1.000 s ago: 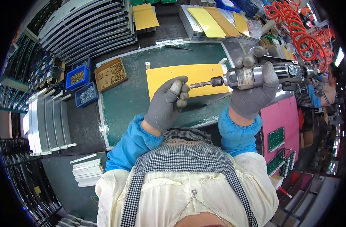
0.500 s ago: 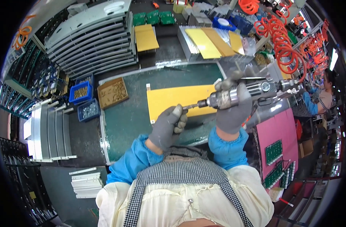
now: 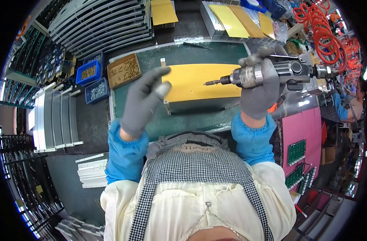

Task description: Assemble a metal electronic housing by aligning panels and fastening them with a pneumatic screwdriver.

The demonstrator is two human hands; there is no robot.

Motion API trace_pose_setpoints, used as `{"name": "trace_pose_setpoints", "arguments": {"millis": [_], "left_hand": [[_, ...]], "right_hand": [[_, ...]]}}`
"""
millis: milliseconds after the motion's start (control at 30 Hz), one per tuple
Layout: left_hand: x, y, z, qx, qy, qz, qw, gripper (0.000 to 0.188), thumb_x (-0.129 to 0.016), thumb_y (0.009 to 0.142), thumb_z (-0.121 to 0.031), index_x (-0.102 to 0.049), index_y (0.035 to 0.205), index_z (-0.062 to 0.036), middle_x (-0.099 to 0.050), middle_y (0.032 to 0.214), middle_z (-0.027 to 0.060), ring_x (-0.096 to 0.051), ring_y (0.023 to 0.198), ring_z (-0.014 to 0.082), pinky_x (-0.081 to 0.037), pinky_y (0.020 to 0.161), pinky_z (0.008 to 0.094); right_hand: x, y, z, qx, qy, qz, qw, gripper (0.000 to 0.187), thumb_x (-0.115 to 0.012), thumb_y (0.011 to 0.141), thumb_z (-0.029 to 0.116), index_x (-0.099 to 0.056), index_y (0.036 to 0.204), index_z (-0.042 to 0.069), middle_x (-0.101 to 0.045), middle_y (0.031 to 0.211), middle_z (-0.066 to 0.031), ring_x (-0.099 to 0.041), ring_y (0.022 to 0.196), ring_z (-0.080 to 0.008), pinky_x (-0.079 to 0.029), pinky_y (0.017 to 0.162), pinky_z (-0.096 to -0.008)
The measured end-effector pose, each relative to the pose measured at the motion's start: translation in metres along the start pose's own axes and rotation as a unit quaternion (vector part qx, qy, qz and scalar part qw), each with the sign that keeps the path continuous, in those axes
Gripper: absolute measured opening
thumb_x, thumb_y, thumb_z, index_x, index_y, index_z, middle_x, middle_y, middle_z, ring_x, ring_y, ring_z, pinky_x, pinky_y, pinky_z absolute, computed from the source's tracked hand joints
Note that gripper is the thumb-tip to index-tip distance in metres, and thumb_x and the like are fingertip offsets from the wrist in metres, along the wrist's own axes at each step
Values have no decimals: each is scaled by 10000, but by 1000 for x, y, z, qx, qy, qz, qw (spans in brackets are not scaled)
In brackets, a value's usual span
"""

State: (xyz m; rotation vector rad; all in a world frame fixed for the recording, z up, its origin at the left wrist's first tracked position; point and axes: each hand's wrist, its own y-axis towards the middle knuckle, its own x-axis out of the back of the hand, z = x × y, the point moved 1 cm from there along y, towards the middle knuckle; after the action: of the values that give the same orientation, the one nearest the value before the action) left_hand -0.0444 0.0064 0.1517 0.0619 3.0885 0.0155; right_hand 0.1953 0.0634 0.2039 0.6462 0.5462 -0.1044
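Your right hand (image 3: 260, 86), in a grey knit glove with a blue elastic sleeve cuff below it, is wrapped tight around the barrel of a pneumatic screwdriver (image 3: 271, 72), a stubby cylinder of dull brushed metal with a black rear body. You hold it lying nearly level above the bench, its thin dark bit (image 3: 213, 82) pointing toward your left and ending over the yellow panel (image 3: 195, 82). That panel is a flat, smooth, matte rectangle that lies across a grey metal housing on the green bench mat (image 3: 151, 60). Your left hand (image 3: 143, 98), gloved the same way, is raised above the mat with the fingers loosely spread and gripping nothing; its fingertips (image 3: 161, 72) hover at the panel's left edge, and whether they touch it cannot be told. To your left on the mat sits a shallow brown tray (image 3: 124, 71) of small brass-coloured screws, and beyond it two blue plastic bins (image 3: 89, 72) hold more small metal parts. Ribbed grey metal panels (image 3: 99, 24) are stacked behind the mat. A coiled orange air hose (image 3: 318, 24) loops above the tool's rear, and a pink sheet (image 3: 306, 128) lies at your right.
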Motion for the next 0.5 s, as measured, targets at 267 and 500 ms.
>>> {"name": "trace_pose_setpoints", "arguments": {"millis": [267,500], "left_hand": [[12,61,28,-113,398,126,902,310,-740,822,-173,-708,1120,-91,-638,865,77,-609,738,162,-495,693,285],[1,65,38,-127,498,183,838,269,-713,843,-260,-723,1080,-131,-673,914,67,-656,796,249,-524,734,332]], "right_hand": [[-18,-15,-23,-89,-38,77,992,487,-566,822,-75,-449,1288,0,-611,1045,-127,-650,775,-186,-580,673,-343],[-20,-29,-42,-93,-67,124,986,569,-618,786,-110,-451,1313,24,-606,1075,-125,-654,886,-179,-578,697,-283]]}}
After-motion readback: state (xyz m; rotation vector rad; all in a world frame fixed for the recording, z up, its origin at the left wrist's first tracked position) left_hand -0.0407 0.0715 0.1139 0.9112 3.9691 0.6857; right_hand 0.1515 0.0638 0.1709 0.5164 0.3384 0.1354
